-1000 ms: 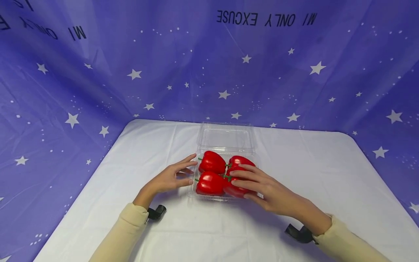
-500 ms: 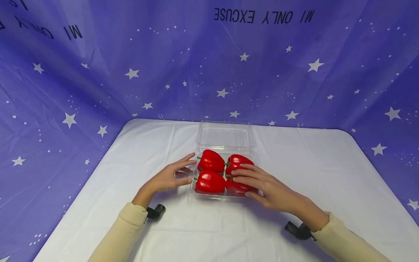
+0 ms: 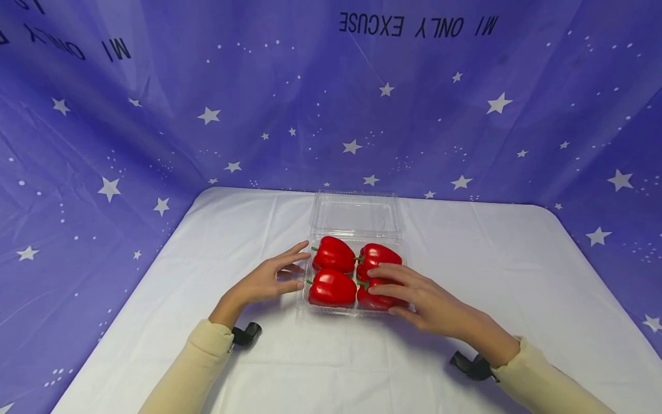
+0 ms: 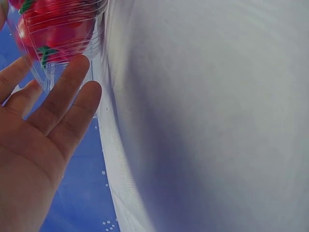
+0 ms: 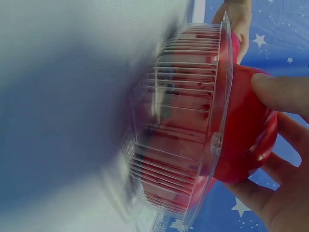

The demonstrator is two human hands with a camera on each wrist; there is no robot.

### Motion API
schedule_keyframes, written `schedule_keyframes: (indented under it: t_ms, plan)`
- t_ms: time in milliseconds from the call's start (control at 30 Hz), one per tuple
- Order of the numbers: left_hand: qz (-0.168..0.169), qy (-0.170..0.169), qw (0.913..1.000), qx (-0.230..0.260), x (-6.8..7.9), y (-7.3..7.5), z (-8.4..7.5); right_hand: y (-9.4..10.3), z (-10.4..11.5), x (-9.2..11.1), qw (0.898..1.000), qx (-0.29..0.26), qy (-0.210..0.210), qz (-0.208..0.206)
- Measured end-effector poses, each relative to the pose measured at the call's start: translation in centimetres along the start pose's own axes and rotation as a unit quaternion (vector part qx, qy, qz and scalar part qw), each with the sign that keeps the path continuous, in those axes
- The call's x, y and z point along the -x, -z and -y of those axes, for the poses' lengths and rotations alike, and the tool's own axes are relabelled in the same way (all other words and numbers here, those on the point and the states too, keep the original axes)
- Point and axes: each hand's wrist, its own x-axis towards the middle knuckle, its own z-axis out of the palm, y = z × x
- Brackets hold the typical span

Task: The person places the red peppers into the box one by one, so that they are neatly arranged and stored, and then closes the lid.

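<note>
Several red bell peppers with green stems lie in a clear plastic clamshell box (image 3: 331,312), its lid folded back. On the left are a far pepper (image 3: 334,255) and a near pepper (image 3: 333,288); behind my right fingers sits the far right pepper (image 3: 383,253). My right hand (image 3: 429,302) holds the near right pepper (image 5: 244,130), thumb on one side and fingers on the other. That pepper bulges above the rim in the right wrist view. My left hand (image 3: 266,280) is beside the box's left wall, fingers spread and fingertips right at it, holding nothing.
The transparent lid (image 3: 357,215) lies on the far side of the box. A white cloth (image 3: 320,368) covers the table, and a purple star-printed curtain (image 3: 289,103) surrounds its far side and flanks. Black wrist mounts (image 3: 247,335) sit under both sleeves.
My right fingers have shifted slightly toward me on the near right pepper, which now sits a little apart from the far right one. The left hand stays by the box.
</note>
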Motion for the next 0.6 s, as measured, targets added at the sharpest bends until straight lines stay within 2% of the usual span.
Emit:
schedule_keyframes:
  t_ms: [600]
  plan:
    - [-0.002, -0.001, 1.0, 0.007, 0.02, -0.05, -0.08, -0.75, -0.03, 0.12, 0.999, -0.002, -0.027, 0.041]
